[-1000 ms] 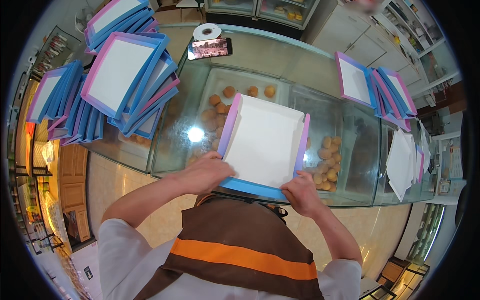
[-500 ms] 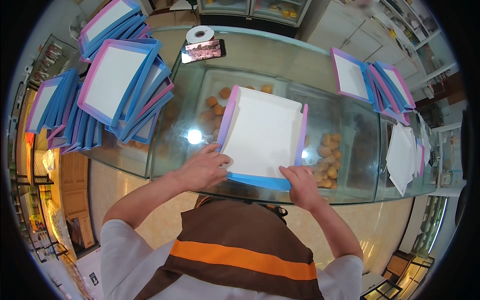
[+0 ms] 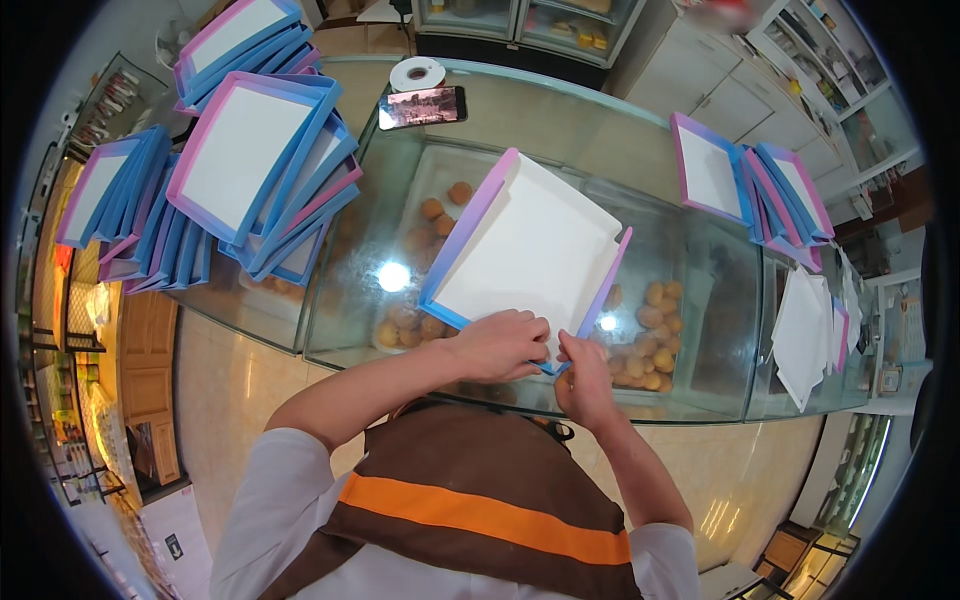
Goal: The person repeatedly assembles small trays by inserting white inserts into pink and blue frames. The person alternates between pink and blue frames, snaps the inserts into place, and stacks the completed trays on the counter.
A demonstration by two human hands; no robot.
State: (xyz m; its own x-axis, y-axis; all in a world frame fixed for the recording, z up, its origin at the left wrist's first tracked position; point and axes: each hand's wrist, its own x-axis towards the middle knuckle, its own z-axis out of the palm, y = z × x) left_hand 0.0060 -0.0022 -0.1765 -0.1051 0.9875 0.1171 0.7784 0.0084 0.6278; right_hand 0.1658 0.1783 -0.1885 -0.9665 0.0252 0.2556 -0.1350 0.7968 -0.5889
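Note:
A shallow cardboard box, white inside with pink and blue side walls, lies turned at an angle on the glass counter in front of me. Its near right corner points toward me. My left hand reaches across to that corner, fingers bent and pinching the near edge. Right beside it, my right hand grips the same corner from the other side, thumb on top. The fingers partly hide the folds there. The left wall stands up, while the right wall leans outward.
Stacks of folded blue and pink boxes rise at the left; a smaller stack stands at the right. Flat white sheets lie near it. At the back are a phone and a white roll. Round brown pastries show beneath the glass.
The box has turned clockwise, swinging its near right corner toward me. My left hand has moved right from the near left corner to join my right hand, which now grips lower.

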